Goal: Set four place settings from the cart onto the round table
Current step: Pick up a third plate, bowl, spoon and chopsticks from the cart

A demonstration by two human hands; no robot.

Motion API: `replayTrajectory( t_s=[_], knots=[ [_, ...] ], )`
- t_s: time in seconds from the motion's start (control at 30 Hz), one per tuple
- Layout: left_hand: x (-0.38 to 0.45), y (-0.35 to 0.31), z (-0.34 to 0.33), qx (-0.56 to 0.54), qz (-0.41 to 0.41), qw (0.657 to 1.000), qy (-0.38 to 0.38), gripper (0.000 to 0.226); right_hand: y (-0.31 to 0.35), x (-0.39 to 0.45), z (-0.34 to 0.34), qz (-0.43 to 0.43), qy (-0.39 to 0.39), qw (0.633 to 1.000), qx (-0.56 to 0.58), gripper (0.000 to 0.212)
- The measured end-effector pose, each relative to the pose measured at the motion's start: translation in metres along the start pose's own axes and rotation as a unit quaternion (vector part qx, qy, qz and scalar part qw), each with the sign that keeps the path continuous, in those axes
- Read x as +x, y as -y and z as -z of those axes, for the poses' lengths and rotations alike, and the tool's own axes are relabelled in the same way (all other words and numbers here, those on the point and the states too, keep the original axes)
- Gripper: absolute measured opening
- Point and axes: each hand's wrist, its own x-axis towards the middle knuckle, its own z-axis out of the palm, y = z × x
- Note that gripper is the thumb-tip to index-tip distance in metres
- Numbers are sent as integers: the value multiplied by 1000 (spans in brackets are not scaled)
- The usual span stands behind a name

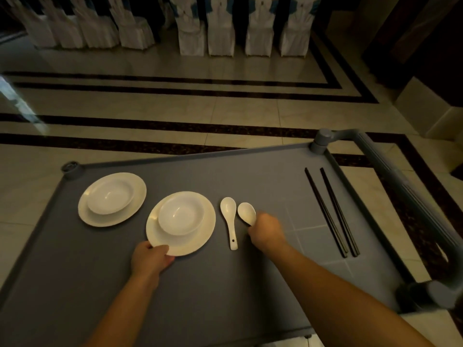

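On the grey cart top (125, 284) lie two white plates, each with a white bowl on it. My left hand (150, 259) grips the near rim of the nearer plate (198, 241), which carries a bowl (181, 216). The farther plate (87, 214) with its bowl (110, 196) sits to the left. My right hand (266, 230) is closed around the handle of a white spoon (246, 213); only the spoon's bowl shows. A second white spoon (230, 221) lies free between the plate and my right hand. Two pairs of black chopsticks (330, 211) lie at the right.
The cart's grey push handle (400, 186) runs along its right side, with corner posts at the far left and far right. Beyond the cart is tiled floor with dark stripes, and a row of white-covered chairs (220, 28) stands at the back.
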Motion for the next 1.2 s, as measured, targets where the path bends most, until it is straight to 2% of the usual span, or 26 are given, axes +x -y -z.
replayTrajectory(
  t_s=[0.2, 0.3, 0.37, 0.47, 0.63, 1.0, 1.2],
  knots=[
    [-15, 21, 24, 22, 9, 1000, -7, 36, -36, 8, 17, 37, 5, 998, 51, 31],
    [-21, 27, 27, 28, 7, 1000, -5, 31, -66, 18, 39, 67, -78, 994, 29, 37],
    [-23, 29, 27, 28, 0, 1000, -4, 27, -87, 28, 59, 36, -136, 990, 12, 36],
    [-24, 29, 27, 29, -5, 1000, -9, 27, -108, 43, 83, -24, -161, 987, -15, 37],
    [-28, 31, 25, 19, -20, 1000, -14, 31, -115, 59, 96, -22, -127, 986, -103, 28],
    [-38, 35, 22, 21, -48, 998, -35, 30, -103, 80, 109, -37, -24, 991, -123, 22],
    [-32, 38, 28, 5, -47, 999, -20, 24, -99, 83, 104, -93, -51, 988, -109, 27]
  ],
)
